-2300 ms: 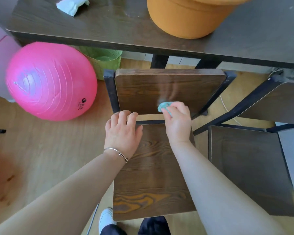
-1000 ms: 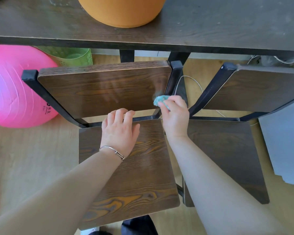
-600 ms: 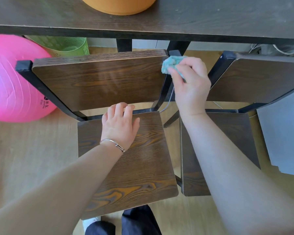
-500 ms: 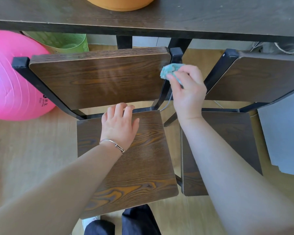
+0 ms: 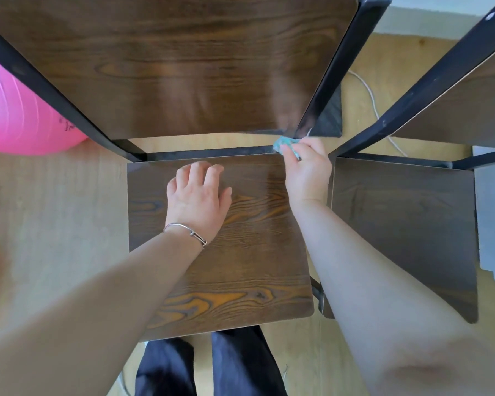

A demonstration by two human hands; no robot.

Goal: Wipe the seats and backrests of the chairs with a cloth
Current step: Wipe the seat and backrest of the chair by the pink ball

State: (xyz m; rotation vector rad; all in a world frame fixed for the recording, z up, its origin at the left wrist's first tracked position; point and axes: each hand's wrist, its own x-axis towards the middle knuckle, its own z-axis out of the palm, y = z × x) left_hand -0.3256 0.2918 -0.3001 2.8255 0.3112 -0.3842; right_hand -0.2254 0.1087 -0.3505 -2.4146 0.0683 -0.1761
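Because the cloth [image 5: 283,143] is bunched into a small wad and only a little of it shows past the right hand [image 5: 307,170], the likeliest slip is bare fingertips rubbing the chair instead of fabric. The wad could also work loose and drop through the gap behind the seat [image 5: 226,252]. That hand's fingers [image 5: 312,147] are curled and pinch the cloth, which pokes out just beyond their tips. It is pressed into the back right corner of the seat, where the black frame post [image 5: 329,81] comes down. A corner this tight could snag the fabric on the metal edge, and a hard tug would then pull it free of the pinch. I cannot tell how much cloth is tucked inside the palm.

The left hand [image 5: 197,195] lies on the seat, its fingers [image 5: 200,170] close together and slightly bent, tips near the rear edge and holding nothing. If that bracing hand lifts, a firm rub might skid the chair towards the second chair [image 5: 403,224] just beside the right wrist. The backrest [image 5: 169,67] rises just beyond both sets of fingertips. A loose cable [image 5: 369,90] lies on the floor past the post, beyond the right fingers, where a dropped cloth might land.
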